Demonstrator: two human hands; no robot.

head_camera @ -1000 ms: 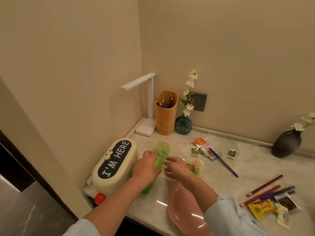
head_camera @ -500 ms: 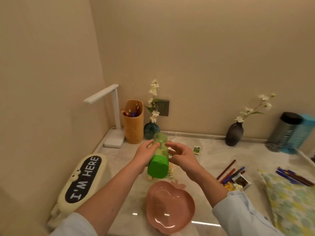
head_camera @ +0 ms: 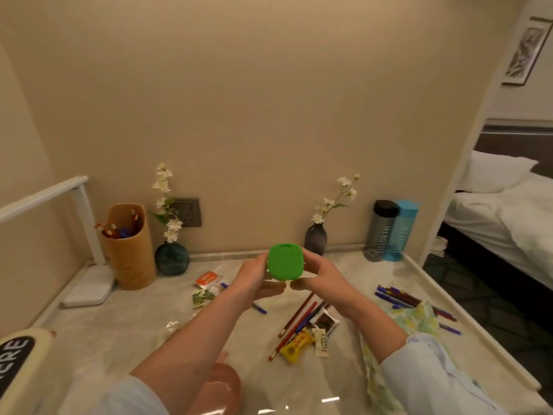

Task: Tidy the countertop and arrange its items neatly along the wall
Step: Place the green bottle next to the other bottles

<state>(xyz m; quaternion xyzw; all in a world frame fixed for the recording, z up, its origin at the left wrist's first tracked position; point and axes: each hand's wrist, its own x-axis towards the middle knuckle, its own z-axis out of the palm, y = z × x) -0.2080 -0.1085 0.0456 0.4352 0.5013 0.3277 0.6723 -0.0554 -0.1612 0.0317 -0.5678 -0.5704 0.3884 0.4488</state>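
Bright green plastic container, rounded-square end toward the camera, held in the air above the middle of the pale marble worktop. Left hand and right hand curled round its opposite sides, both gripping. Along the back edge: tan cylindrical pen holder, round teal glass vase, dark grey vase, grey and blue water bottles at the back right corner. Red pencils and yellow snack packet loose nearer the front edge.

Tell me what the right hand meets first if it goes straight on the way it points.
Probably the dark vase, straight beyond the right hand gripping the green bottle; depth between them is unclear.
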